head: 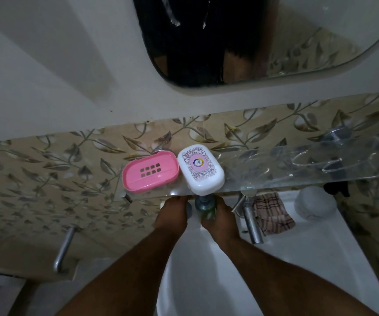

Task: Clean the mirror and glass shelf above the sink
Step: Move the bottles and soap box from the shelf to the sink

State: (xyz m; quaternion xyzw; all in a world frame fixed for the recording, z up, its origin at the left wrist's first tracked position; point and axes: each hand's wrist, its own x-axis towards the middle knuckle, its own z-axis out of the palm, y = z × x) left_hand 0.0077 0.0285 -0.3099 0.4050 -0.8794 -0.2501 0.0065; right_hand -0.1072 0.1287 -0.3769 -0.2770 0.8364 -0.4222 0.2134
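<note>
Two bare hands reach under the front edge of the clear glass shelf (298,165): the left hand (172,215) and right hand (218,218) flank a green pump bottle (205,209), fingers curled; whether they grip it cannot be told. On the shelf sit a pink plastic soap dish (149,174) and white oval soap case (201,169), touching. Above hangs the rounded mirror (298,42). Below, a checked cloth (272,214) lies on the white sink (206,270).
</note>
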